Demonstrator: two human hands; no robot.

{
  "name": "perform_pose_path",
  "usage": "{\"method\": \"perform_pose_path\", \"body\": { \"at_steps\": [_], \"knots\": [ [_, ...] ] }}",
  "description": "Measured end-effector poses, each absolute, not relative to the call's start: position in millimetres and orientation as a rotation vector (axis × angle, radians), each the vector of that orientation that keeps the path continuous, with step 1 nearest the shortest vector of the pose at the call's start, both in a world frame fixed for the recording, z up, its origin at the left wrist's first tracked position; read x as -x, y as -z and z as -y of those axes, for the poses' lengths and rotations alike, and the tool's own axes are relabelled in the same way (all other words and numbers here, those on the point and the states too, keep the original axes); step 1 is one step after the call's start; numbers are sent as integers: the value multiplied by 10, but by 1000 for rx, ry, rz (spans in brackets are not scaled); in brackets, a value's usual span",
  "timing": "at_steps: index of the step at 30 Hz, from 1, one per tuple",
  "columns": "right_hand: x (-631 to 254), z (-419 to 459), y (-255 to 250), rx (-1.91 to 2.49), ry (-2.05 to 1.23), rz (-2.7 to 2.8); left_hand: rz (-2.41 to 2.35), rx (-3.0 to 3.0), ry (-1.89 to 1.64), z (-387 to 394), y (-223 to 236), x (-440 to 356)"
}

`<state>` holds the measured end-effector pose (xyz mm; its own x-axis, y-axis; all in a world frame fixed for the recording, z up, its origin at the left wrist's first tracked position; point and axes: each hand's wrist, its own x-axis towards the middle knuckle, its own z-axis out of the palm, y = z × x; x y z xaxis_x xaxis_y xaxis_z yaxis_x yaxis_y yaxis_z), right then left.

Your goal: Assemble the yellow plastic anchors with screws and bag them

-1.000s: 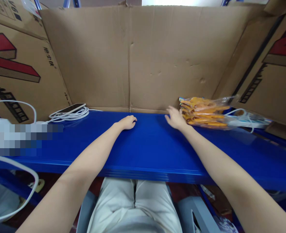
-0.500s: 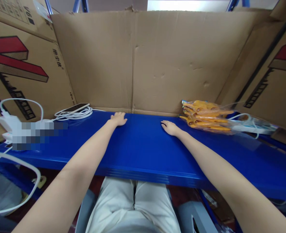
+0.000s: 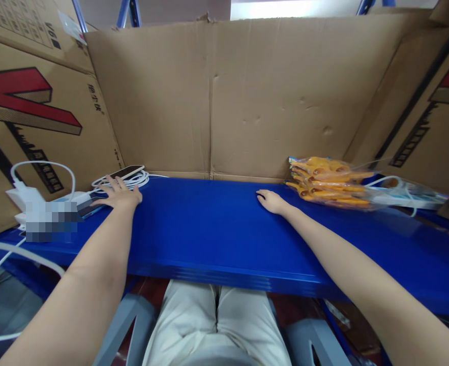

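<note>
My left hand point(image 3: 119, 195) lies at the left of the blue shelf board point(image 3: 216, 229), fingers spread out, reaching over a dark flat object point(image 3: 89, 206) beside a coil of white cable point(image 3: 127, 181) and a phone point(image 3: 127, 171). My right hand point(image 3: 270, 200) rests flat on the board near the middle, fingers stretched, holding nothing. A clear bag of orange pieces point(image 3: 323, 180) lies a little to its right.
Brown cardboard walls point(image 3: 247, 91) enclose the board at the back and both sides. White chargers and cables point(image 3: 26, 195) sit at the far left. A white cable bundle in plastic point(image 3: 399, 195) lies at the far right. My legs and a grey stool are below.
My left hand slid left along the board from the middle to the cable coil and dark object. My right hand drew back from the orange bag and settled flat.
</note>
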<state>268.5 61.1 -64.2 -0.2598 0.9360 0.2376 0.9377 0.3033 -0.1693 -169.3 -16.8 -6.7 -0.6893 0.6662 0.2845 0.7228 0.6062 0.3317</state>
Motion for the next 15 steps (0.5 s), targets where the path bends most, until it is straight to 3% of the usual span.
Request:
{"method": "perform_pose_path", "body": {
  "at_steps": [7,15],
  "knots": [
    [-2683,-602,630,1709,-13,2285,2717,1200,532,159,66,1822],
    [-2694,-621,644,1703,2,2285,2165,1732,483,-186,14,1558]
  ]
}}
